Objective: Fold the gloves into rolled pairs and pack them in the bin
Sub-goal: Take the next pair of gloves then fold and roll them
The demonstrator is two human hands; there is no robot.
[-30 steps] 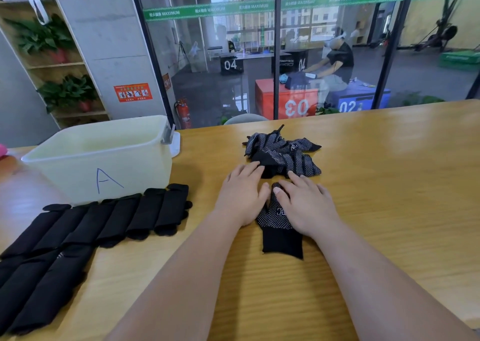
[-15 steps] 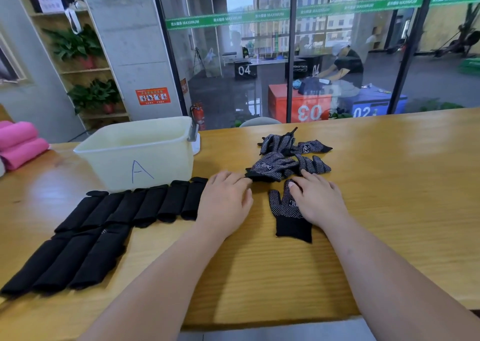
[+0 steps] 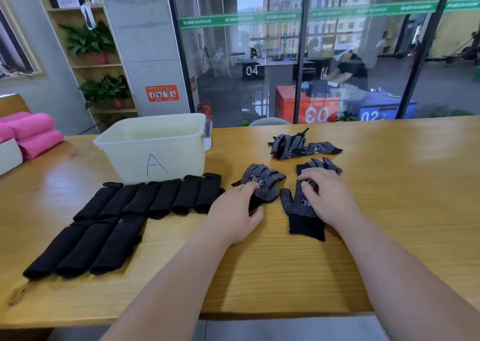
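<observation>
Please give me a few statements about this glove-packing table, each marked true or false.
1. The bin carries a handwritten letter A on its front wall. True.
2. The left hand rests on the bin's rim. False: it lies on a dotted glove on the table.
3. The right hand lies on a flat glove whose cuff points toward the person. True.
4. The rolled pairs are already inside the bin. False: they lie in rows on the table in front of it.
5. A small pile of loose gloves lies beyond both hands. True.
</observation>
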